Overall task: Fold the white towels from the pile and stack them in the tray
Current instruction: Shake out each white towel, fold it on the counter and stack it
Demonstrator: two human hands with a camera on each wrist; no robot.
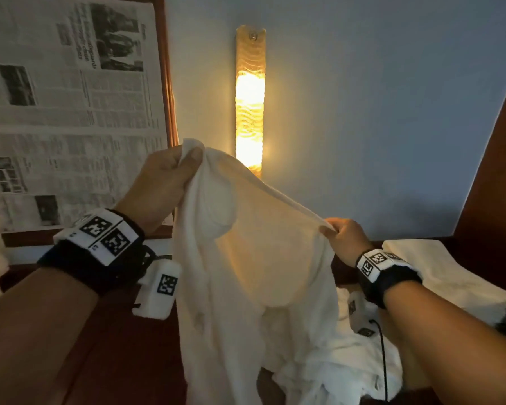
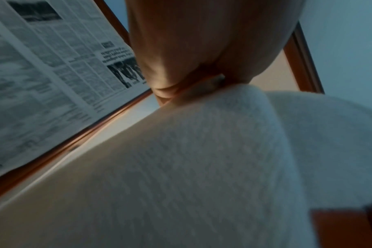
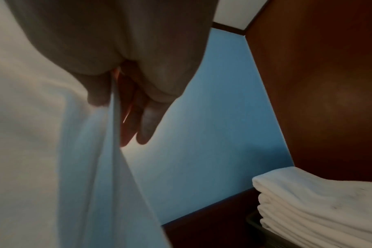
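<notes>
A white towel [image 1: 246,258] hangs in the air in front of me, held up by both hands along its top edge. My left hand [image 1: 184,162] grips one upper corner, raised high; the left wrist view shows that hand [image 2: 181,80] pinching the towel [image 2: 202,167]. My right hand [image 1: 330,229] pinches the other end of the edge, lower and to the right. In the right wrist view the thumb and fingers [image 3: 142,117] clamp the towel [image 3: 53,151]. More crumpled white towels [image 1: 348,369] lie below. A stack of folded towels [image 1: 438,276] [image 3: 319,204] sits in a dark tray [image 3: 259,224] at right.
A lit wall lamp [image 1: 250,97] glows behind the towel on a blue wall. A window covered with newspaper [image 1: 65,106] in a wooden frame is at left. A brown wooden panel [image 1: 497,171] rises at right. A dark wooden surface [image 1: 123,361] lies below.
</notes>
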